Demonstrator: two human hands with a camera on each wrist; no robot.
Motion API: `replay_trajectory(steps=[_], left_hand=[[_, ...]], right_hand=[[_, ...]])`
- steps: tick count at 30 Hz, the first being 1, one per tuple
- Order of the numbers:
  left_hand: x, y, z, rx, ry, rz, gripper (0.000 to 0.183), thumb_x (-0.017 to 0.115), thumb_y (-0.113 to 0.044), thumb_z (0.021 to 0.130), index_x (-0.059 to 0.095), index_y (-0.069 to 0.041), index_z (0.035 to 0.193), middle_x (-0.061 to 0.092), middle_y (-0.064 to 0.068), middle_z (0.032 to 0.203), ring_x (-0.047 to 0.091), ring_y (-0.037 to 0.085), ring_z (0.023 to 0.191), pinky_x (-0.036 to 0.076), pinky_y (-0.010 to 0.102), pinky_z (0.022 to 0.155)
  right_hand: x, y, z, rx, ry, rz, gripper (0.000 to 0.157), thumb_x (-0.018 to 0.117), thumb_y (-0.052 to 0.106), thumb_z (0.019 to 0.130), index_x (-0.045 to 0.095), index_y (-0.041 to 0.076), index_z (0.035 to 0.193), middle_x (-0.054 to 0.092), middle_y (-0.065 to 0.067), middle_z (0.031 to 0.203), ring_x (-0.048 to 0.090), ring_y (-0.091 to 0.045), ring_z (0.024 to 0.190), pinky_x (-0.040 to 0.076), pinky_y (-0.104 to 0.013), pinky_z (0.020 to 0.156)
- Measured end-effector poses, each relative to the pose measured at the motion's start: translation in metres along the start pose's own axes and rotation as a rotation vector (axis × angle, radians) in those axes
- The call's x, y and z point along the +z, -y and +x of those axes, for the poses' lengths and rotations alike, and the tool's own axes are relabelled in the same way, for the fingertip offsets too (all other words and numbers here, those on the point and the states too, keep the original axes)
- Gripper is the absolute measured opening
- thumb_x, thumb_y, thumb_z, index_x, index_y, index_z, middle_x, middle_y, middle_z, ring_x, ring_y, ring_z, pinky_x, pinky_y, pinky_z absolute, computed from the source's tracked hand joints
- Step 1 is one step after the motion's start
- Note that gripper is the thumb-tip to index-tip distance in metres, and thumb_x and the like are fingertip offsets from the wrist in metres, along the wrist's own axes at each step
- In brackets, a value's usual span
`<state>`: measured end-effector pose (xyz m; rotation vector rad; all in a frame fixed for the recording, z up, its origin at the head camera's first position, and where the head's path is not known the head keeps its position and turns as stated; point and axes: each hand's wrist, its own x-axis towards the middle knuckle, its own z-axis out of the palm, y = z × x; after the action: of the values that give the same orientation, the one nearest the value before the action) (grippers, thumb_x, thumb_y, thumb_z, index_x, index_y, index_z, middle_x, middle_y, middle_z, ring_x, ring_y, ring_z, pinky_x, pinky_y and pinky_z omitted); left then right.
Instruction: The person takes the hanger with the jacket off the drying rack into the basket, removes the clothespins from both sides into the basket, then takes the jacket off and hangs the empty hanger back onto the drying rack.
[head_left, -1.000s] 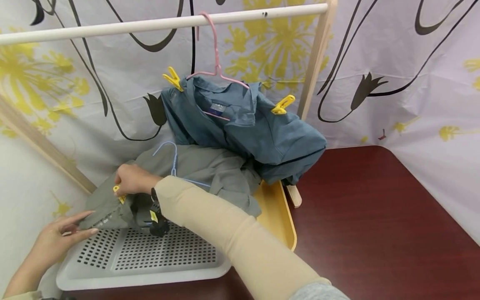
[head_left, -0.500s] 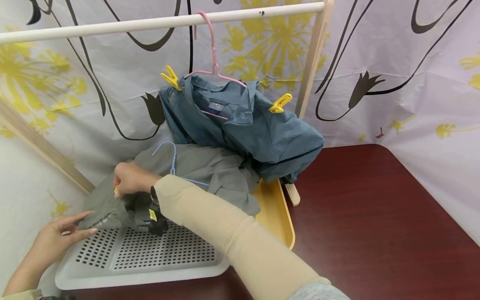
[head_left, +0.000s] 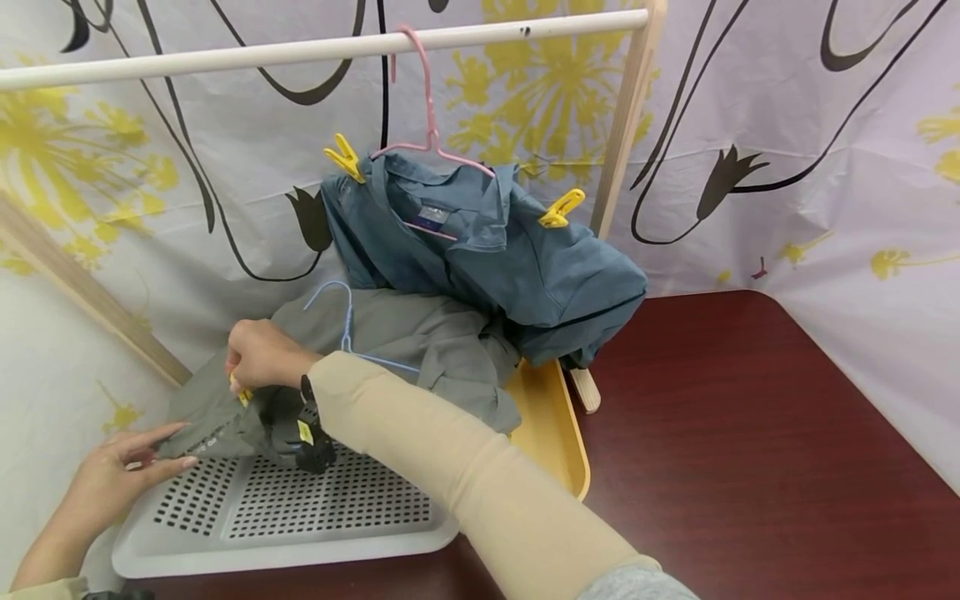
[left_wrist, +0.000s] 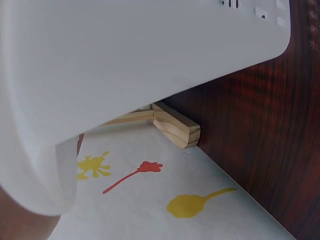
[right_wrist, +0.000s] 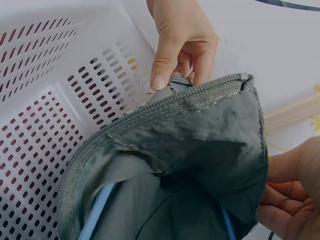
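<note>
A thin grey jacket [head_left: 390,325] lies over the basket with a light blue hanger [head_left: 347,321] in it. Its zipper edge [right_wrist: 165,105] and the hanger's blue arms inside show in the right wrist view. My left hand [head_left: 112,479] pinches the jacket's printed near-left edge between thumb and fingers. Higher up on the cloth, my right hand [head_left: 262,354] pinches a yellow clothespin [head_left: 244,397], mostly covered by the fingers. Whether the clothespin bites the cloth, I cannot tell. In the right wrist view, my right hand [right_wrist: 292,192] is beside the jacket's edge.
The grey perforated basket [head_left: 300,554] stands on the dark red table [head_left: 750,433], beside a yellow tray [head_left: 551,425]. Behind, a blue shirt [head_left: 480,250] with two yellow clothespins hangs from a pink hanger [head_left: 430,100] on the rack's white bar [head_left: 225,57]. A wooden rack foot [left_wrist: 175,125] is low down.
The yellow clothespin was more hidden half a second ago and shows more now. My right hand has shifted only slightly. My left hand keeps its place at the jacket's edge.
</note>
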<state>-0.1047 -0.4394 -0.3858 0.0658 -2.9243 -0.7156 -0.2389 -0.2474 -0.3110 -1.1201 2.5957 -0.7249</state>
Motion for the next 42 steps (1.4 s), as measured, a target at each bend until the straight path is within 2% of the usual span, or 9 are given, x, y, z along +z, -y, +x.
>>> replay_trajectory(steps=[6, 12, 19, 24, 30, 32, 34, 37, 42], left_hand=[[0.0, -0.001, 0.0, -0.001, 0.009, 0.008, 0.057, 0.073, -0.027, 0.079, 0.054, 0.006, 0.121, 0.051, 0.01, 0.093, 0.036, 0.002, 0.073, 0.034, 0.021, 0.054], [0.0, -0.002, 0.0, -0.022, 0.017, 0.015, 0.059, 0.072, -0.029, 0.079, 0.053, 0.007, 0.122, 0.051, 0.012, 0.096, 0.035, 0.0, 0.073, 0.035, 0.023, 0.056], [0.0, -0.003, 0.0, -0.029, 0.027, 0.015, 0.06, 0.071, -0.031, 0.081, 0.052, 0.006, 0.124, 0.05, 0.012, 0.097, 0.035, 0.0, 0.073, 0.035, 0.024, 0.057], [0.002, 0.001, 0.0, -0.043, 0.04, 0.013, 0.062, 0.069, -0.035, 0.082, 0.05, 0.005, 0.126, 0.05, 0.014, 0.102, 0.035, 0.001, 0.075, 0.035, 0.028, 0.058], [0.003, 0.002, 0.0, -0.041, 0.031, 0.021, 0.062, 0.07, -0.035, 0.081, 0.052, 0.005, 0.124, 0.051, 0.016, 0.101, 0.036, 0.001, 0.075, 0.035, 0.028, 0.058], [0.004, 0.001, 0.0, -0.044, 0.032, 0.017, 0.062, 0.07, -0.035, 0.081, 0.052, 0.005, 0.124, 0.051, 0.021, 0.105, 0.041, 0.007, 0.08, 0.038, 0.033, 0.058], [0.004, 0.0, 0.0, -0.049, 0.041, 0.004, 0.062, 0.07, -0.035, 0.081, 0.051, 0.006, 0.125, 0.049, 0.027, 0.112, 0.047, 0.02, 0.086, 0.042, 0.041, 0.061], [0.004, -0.001, 0.001, -0.063, 0.061, -0.015, 0.064, 0.068, -0.035, 0.082, 0.047, 0.007, 0.126, 0.042, 0.035, 0.12, 0.047, 0.042, 0.093, 0.041, 0.053, 0.065], [0.002, 0.0, 0.001, -0.076, 0.074, 0.003, 0.067, 0.067, -0.036, 0.084, 0.044, 0.008, 0.128, 0.038, 0.039, 0.124, 0.045, 0.051, 0.096, 0.04, 0.06, 0.067]], right_hand=[[-0.003, 0.001, 0.0, 0.022, -0.044, 0.008, 0.004, 0.073, 0.014, 0.08, 0.075, 0.017, 0.078, 0.066, 0.012, 0.078, 0.054, 0.002, 0.058, 0.042, -0.009, 0.052], [-0.012, 0.004, 0.001, 0.016, -0.061, -0.014, 0.008, 0.072, 0.015, 0.08, 0.073, 0.017, 0.072, 0.065, 0.012, 0.073, 0.051, 0.0, 0.056, 0.042, -0.01, 0.051], [-0.022, 0.007, -0.007, 0.016, -0.041, -0.015, 0.018, 0.072, 0.018, 0.081, 0.068, 0.016, 0.063, 0.06, 0.011, 0.062, 0.041, -0.003, 0.048, 0.036, -0.012, 0.046], [-0.025, 0.008, -0.012, 0.037, -0.036, 0.001, 0.004, 0.074, 0.02, 0.079, 0.073, 0.019, 0.076, 0.064, 0.013, 0.076, 0.053, 0.0, 0.058, 0.043, -0.011, 0.052], [-0.033, 0.007, -0.016, 0.033, -0.059, -0.017, 0.013, 0.072, 0.027, 0.08, 0.074, 0.019, 0.09, 0.065, 0.014, 0.086, 0.055, 0.003, 0.069, 0.043, -0.009, 0.059], [-0.035, 0.007, -0.018, 0.031, -0.067, -0.025, 0.015, 0.072, 0.028, 0.08, 0.074, 0.02, 0.093, 0.064, 0.014, 0.086, 0.055, 0.004, 0.071, 0.043, -0.008, 0.061], [-0.037, 0.008, -0.02, 0.022, -0.065, -0.028, 0.014, 0.071, 0.029, 0.081, 0.074, 0.02, 0.092, 0.064, 0.014, 0.081, 0.054, 0.003, 0.068, 0.043, -0.009, 0.059], [-0.039, 0.009, -0.024, 0.007, -0.06, -0.038, 0.01, 0.07, 0.029, 0.082, 0.074, 0.02, 0.085, 0.062, 0.014, 0.072, 0.053, 0.002, 0.063, 0.041, -0.01, 0.056], [-0.043, 0.01, -0.03, -0.01, -0.063, -0.06, 0.012, 0.068, 0.029, 0.084, 0.072, 0.02, 0.078, 0.06, 0.013, 0.066, 0.049, 0.0, 0.059, 0.039, -0.01, 0.053]])
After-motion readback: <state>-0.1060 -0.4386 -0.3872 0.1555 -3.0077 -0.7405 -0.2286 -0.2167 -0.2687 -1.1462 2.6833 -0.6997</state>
